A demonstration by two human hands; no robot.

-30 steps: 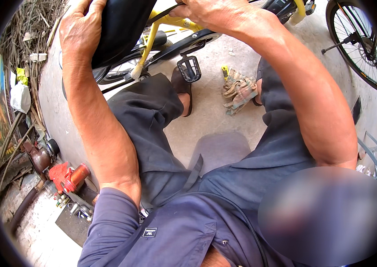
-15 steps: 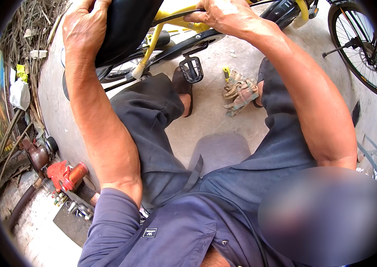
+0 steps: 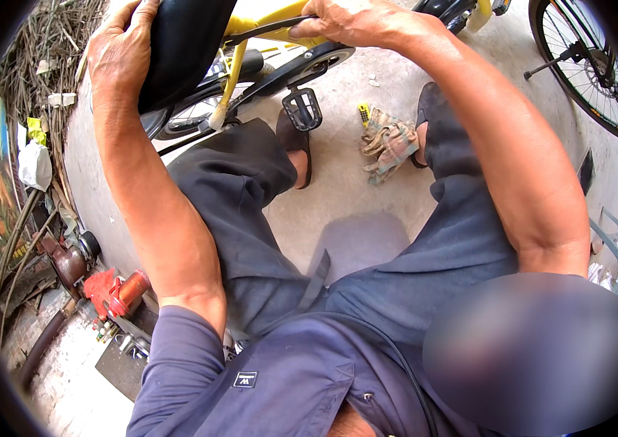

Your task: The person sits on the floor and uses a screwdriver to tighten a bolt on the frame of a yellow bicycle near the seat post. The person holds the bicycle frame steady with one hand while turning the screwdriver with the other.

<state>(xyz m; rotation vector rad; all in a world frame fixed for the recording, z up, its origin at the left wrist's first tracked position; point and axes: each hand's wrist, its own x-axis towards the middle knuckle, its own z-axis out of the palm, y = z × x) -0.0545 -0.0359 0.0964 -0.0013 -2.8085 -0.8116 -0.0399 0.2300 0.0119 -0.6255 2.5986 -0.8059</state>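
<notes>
A yellow-framed bicycle (image 3: 233, 80) with black parts stands at the top of the view. My left hand (image 3: 121, 54) is closed on the edge of its smooth black seat (image 3: 186, 54), with some fingertips cut off by the upper edge. My right hand (image 3: 342, 22) pinches a thin black cable (image 3: 269, 29) beside the yellow frame; the fingers' far side is hidden. Below the frame hangs a black pedal (image 3: 302, 109), next to the chain guard (image 3: 280, 76).
A crumpled work glove (image 3: 390, 146) and a small yellow-black object (image 3: 364, 113) lie between my feet. Another bicycle's wheel (image 3: 586, 69) stands at the right. A red tool (image 3: 116, 293) lies lower left, near a pile of dry sticks (image 3: 43, 44).
Both hands, the seat and the yellow frame have shifted slightly left and up in the view; the floor things shifted a little as well. Both grips look the same.
</notes>
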